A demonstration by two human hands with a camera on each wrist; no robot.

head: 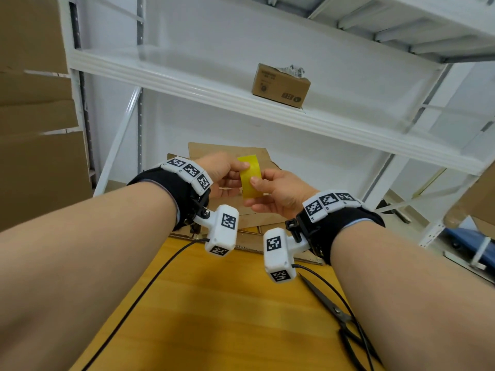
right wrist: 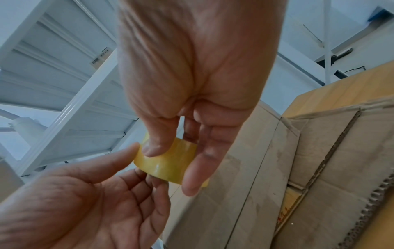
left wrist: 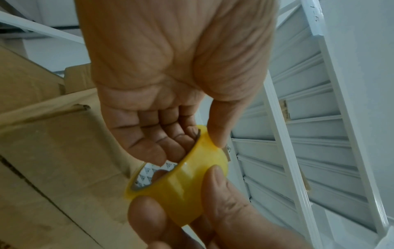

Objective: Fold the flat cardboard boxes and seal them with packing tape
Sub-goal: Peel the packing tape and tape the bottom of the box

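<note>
I hold a yellow roll of packing tape [head: 251,175] up in front of me with both hands. My left hand [head: 227,174] has its fingers inside the core and its thumb on the outer face of the roll [left wrist: 181,182]. My right hand [head: 270,190] pinches the roll [right wrist: 168,161] from the other side, thumb on the tape surface and fingers behind. Flat cardboard boxes [head: 230,153] lie stacked on the wooden table [head: 227,303] just beyond my hands.
Black scissors [head: 340,314] lie on the table at the right, beside two black cables. A small sealed carton [head: 281,85] sits on the white metal shelf [head: 241,100] ahead. Large cardboard boxes [head: 34,116] are stacked at the left.
</note>
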